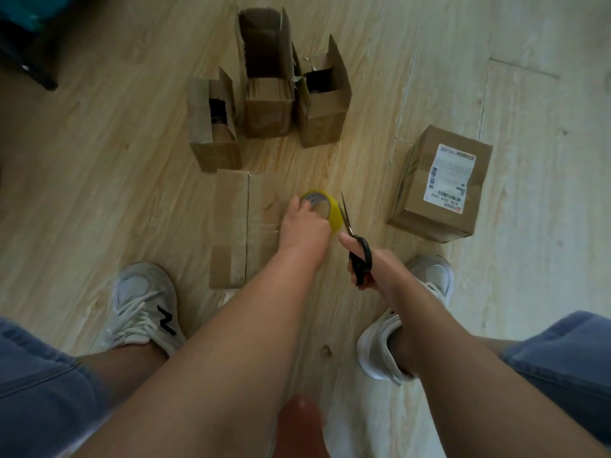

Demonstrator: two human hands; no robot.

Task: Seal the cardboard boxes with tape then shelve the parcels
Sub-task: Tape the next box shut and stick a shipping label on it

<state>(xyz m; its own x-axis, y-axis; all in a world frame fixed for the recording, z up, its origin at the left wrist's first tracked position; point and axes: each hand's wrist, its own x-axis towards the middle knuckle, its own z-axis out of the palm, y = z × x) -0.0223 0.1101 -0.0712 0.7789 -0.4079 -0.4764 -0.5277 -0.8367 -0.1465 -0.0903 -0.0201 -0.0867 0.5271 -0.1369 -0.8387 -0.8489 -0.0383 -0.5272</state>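
A closed cardboard box (236,226) lies flat on the wooden floor between my feet. My left hand (305,226) grips a yellow roll of tape (325,206) at the box's right edge. Just right of it, my right hand (370,269) holds black scissors (355,239), blades closed and pointing away from me, close beside the tape roll. Three open boxes stand behind: a small one (215,127) at left, a tall one (266,77) in the middle, another (322,97) at right. A closed box with a shipping label (439,186) sits at the right.
My two white sneakers (145,305) (429,279) stand either side of the flat box. A dark piece of furniture (29,51) occupies the top left corner. Wooden floor stretches to the left and far right.
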